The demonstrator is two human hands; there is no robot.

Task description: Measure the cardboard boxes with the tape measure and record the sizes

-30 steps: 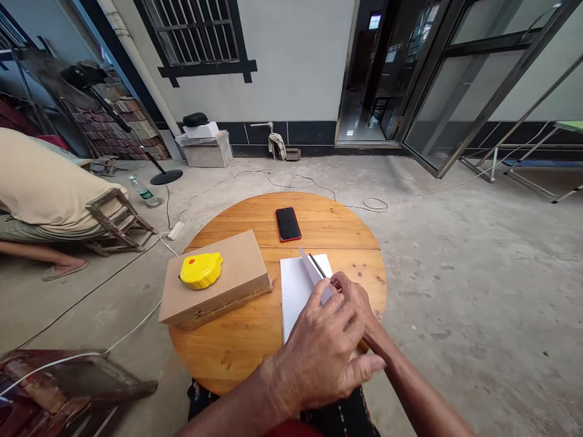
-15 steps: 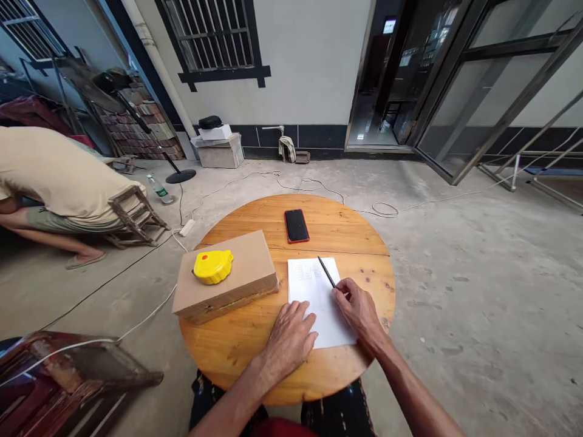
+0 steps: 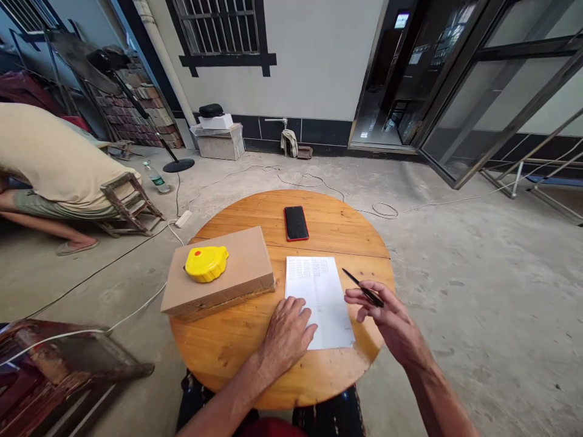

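A white sheet of paper [image 3: 325,315] with rows of small writing near its top lies on the round wooden table [image 3: 246,358]. My left hand [image 3: 289,331] rests flat over the paper's lower left edge, its fingers stretched out. Beyond the paper's right edge, my right hand [image 3: 387,312] is raised with a black pen [image 3: 364,288] held between thumb and fingers. The pen's tip points up and to the left, apart from the paper. To the left a brown cardboard box [image 3: 241,258] carries a yellow tape measure [image 3: 207,264].
A phone [image 3: 296,223] with a red edge lies toward the table's far side. At left a person [image 3: 54,164] bends forward on a low wooden stool [image 3: 132,203], near a plastic bottle [image 3: 156,178]. Cables [image 3: 136,312] run over the concrete floor. A wooden chair [image 3: 68,364] stands lower left.
My right hand has lifted off the paper and moved right, and the pen has turned in its fingers. My left hand stays on the paper. The view has shifted slightly.
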